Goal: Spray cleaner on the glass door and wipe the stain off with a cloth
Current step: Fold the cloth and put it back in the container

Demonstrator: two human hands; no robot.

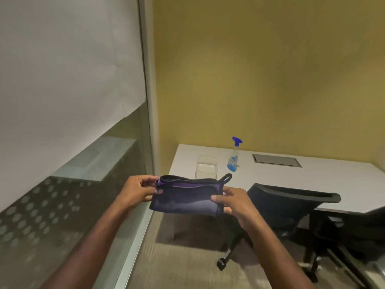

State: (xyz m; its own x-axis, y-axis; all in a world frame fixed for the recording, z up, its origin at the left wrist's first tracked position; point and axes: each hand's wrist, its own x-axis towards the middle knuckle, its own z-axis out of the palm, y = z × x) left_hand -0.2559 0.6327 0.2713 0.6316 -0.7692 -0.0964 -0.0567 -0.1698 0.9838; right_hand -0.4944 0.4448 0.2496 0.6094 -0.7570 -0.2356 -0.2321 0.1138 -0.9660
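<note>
Item 1: cloth point(185, 197), dark navy with a purple inner layer and a small black hanging loop at its right top corner. Folded into a flat oblong and held in mid-air in front of the person, between the glass door and the desk. The left hand point(137, 192) pinches its left end, thumb on top and fingers curled beneath; the right hand point(233, 202) pinches its right end the same way. Both hands are closed on the fabric, none free.

Item 2: spray bottle point(234, 157), clear with blue liquid and a blue trigger head. Stands upright on the white desk point(312, 180), near its back edge and toward the left corner, well apart from both hands.

Item 3: clear tumbler point(206, 167), just left of the bottle, nearer the desk's front edge; it possibly holds water.

Item 4: glass door point(62, 101), left of the person, frosted above, dotted film lower down. No stain or wet patch can be made out at this angle.

Item 5: 1 black office chair point(291, 203), pushed against the desk's front edge.

Progress, as judged: the cloth is in hand and being readied. Whether spraying is done cannot be told, and the wiping appears to remain.
</note>
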